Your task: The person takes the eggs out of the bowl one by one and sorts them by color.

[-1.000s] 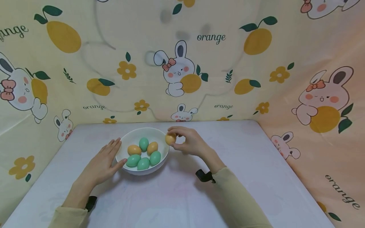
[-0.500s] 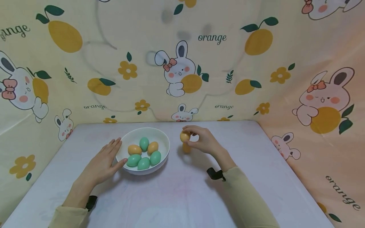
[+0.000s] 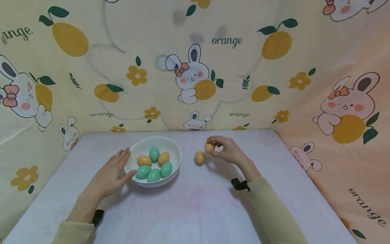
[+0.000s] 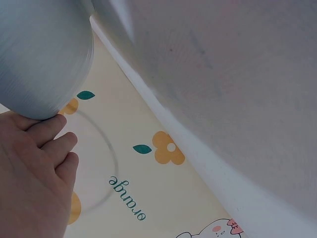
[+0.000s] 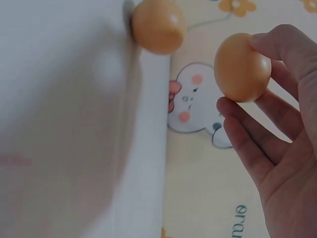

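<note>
My right hand (image 3: 226, 149) pinches an orange-yellow egg (image 5: 241, 68) between thumb and fingers, above the table to the right of the bowl. Just left of it, a second orange egg (image 3: 199, 158) rests on the table. The white bowl (image 3: 175, 145) holds several green eggs (image 3: 153, 175) and two orange ones (image 3: 144, 160). My left hand (image 3: 109, 176) lies against the bowl's left side, fingers extended and thumb at the near rim. The left wrist view shows the fingertips (image 4: 59, 120) right at the bowl's outer wall.
The white table (image 3: 189, 210) ends at a back wall of printed cloth (image 3: 231, 64) with rabbits and oranges. The same cloth stands along the left and right sides. A dark strap piece (image 3: 240, 184) sits on the right wrist.
The right hand has carried its egg away from the bowl's right rim, farther right past the egg on the table, which is now uncovered. The left hand and bowl have stayed put.
</note>
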